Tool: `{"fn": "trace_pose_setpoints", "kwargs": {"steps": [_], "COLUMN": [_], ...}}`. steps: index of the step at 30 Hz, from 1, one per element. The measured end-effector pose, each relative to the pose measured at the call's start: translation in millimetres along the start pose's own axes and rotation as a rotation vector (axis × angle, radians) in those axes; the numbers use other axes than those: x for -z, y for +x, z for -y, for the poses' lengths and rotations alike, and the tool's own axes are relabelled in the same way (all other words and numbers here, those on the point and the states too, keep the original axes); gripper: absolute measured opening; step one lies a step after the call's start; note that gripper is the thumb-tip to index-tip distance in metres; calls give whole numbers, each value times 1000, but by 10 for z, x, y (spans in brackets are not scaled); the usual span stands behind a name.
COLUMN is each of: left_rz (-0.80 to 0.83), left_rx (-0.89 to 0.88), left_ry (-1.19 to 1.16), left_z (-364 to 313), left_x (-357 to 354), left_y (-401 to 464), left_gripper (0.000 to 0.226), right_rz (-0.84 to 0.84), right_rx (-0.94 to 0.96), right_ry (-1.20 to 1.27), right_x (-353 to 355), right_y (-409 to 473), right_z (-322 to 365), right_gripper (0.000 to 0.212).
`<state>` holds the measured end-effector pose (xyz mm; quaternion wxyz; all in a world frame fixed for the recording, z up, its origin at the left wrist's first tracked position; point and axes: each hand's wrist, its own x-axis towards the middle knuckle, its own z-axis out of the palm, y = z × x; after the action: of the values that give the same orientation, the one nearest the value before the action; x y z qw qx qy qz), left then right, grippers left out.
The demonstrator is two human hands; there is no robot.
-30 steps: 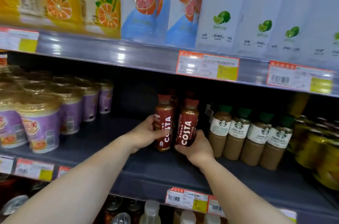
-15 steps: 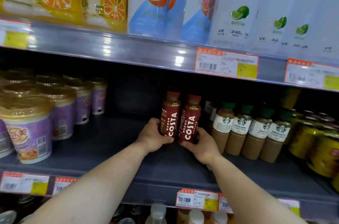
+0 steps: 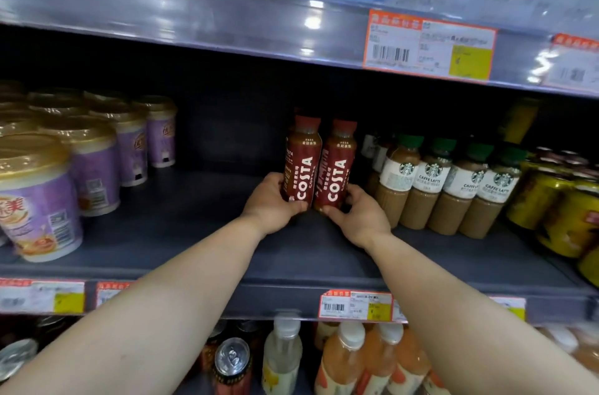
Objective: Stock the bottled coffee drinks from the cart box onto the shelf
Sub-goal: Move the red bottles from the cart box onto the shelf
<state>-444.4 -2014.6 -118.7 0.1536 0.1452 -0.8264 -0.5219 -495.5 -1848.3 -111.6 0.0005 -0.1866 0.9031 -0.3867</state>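
Two red Costa coffee bottles stand upright side by side on the dark grey middle shelf [image 3: 194, 242]. My left hand [image 3: 270, 205] grips the lower part of the left Costa bottle [image 3: 303, 164]. My right hand [image 3: 358, 216] grips the base of the right Costa bottle [image 3: 337, 168]. Both arms reach in over the shelf's front edge. The two bottles touch each other, just left of the Starbucks row. More Costa bottles seem to stand behind them, mostly hidden. The cart box is out of view.
Starbucks latte bottles [image 3: 434, 187] stand right of the Costa pair, then yellow cans [image 3: 557, 213]. Purple milk-tea cups [image 3: 90, 164] fill the shelf's left. An upper shelf edge with a price tag [image 3: 428, 44] hangs overhead. Bottles and cans [image 3: 285, 359] sit on the shelf below.
Both hands have pushed the two Costa bottles a little further back on the shelf and closer together. The view has shifted nearer and slightly downward.
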Motion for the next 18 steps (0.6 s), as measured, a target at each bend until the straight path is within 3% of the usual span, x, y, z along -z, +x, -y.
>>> {"fn": "trace_pose_setpoints", "kwargs": {"steps": [4,6,10,12,15,18], "left_rz": [-16,-121,-429,-469,-282,17], "left_rx": [45,65,-100,-235,-327,-413], "left_ry": [-4,17,192,273,481,691], "left_z": [-99,-207,-521,-728,-1072,-1403], "left_x": [11,-13,-261,-576,-1264,-2182], "left_y": [-86,-183,-568,-829,-1242,-1701], "left_gripper": [89,100,83,73,69,74], "right_rz": [28,42,-38,-139,-253,-223], "right_rx": [-18,-29,31,52,20,-147], "right_ry": [119,175,196,174,-55,-444], "right_x": [80,168,473,741,1291,1961], "right_y": [-114,-226,-572,-782,-1172,-1750], "right_z": [24,18,-123,-301,-806,-1573], "right_gripper": [73,76,59,51,59,70]}}
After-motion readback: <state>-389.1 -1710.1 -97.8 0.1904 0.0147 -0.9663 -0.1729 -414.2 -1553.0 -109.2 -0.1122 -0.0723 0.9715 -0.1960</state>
